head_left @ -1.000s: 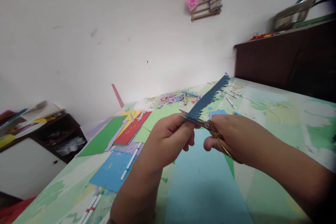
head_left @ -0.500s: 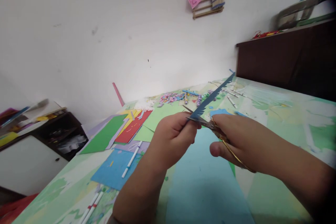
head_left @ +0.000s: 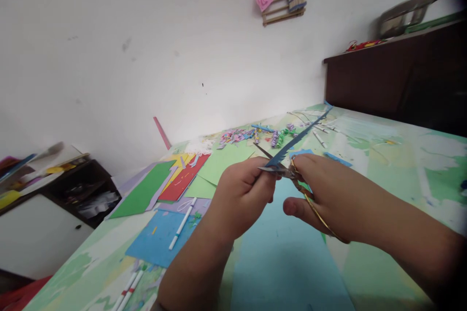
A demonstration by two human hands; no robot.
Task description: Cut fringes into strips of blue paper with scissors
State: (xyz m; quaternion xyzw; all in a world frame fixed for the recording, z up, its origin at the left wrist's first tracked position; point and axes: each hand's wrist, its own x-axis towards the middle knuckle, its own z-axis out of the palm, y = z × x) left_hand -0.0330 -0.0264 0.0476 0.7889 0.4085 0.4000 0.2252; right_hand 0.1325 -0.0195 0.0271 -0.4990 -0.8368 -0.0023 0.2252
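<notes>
My left hand [head_left: 246, 192] pinches the near end of a dark blue paper strip [head_left: 297, 139], whose right edge is cut into a fringe. The strip slants up and away to the right, seen nearly edge-on. Gold-handled scissors [head_left: 291, 173] are in my right hand [head_left: 319, 189], thumb and fingers in the loops. Their blades stand apart around the strip, just beyond my left fingertips. Beneath both hands lies a light blue sheet [head_left: 288, 262] on the table.
Green [head_left: 144, 189] and red sheets [head_left: 186, 177] lie at left, near a blue sheet [head_left: 149, 238] with a white marker [head_left: 182, 223]. Paper scraps [head_left: 235, 137] and curled paper pieces [head_left: 279, 138] are at the back by the wall. A dark cabinet [head_left: 394, 75] stands at right.
The strip has turned from showing its flat face to nearly edge-on, its far end swinging right and lower. The scissors blades have opened wider. My left hand has shifted slightly right.
</notes>
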